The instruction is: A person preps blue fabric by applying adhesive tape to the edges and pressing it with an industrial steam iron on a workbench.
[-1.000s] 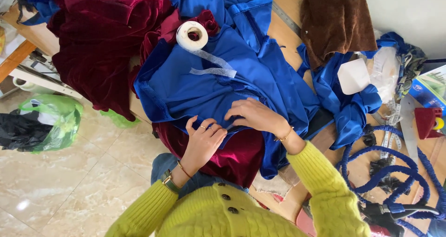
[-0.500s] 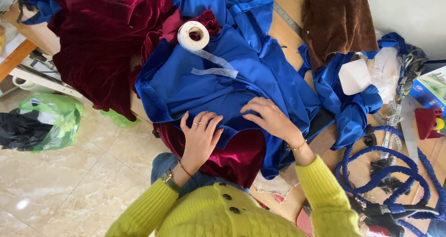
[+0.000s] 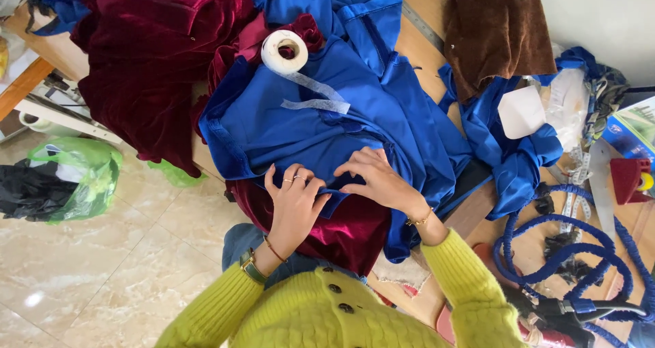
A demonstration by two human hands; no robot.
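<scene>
A blue satin garment [image 3: 327, 126] lies spread over the wooden table. My left hand [image 3: 295, 201] rests flat on its near hem, fingers apart, rings showing. My right hand [image 3: 376, 179] sits just to the right, fingertips pressing and pinching the blue cloth. Under the hem a dark red velvet piece [image 3: 341, 228] hangs toward my lap. A white roll of tape [image 3: 284, 50] stands on the blue fabric at the far side, with a loose strip [image 3: 315, 97] trailing toward me.
More dark red velvet [image 3: 153, 48] is heaped at the far left. A brown cloth [image 3: 498, 31] lies at the far right. A blue coiled cord [image 3: 580, 252], a red tool [image 3: 629, 179] and a green plastic bag [image 3: 65, 181] on the tiled floor surround the table.
Both hands have slid along the hem. The left hand has opened flatter on the blue fabric, and the right hand has moved closer to it.
</scene>
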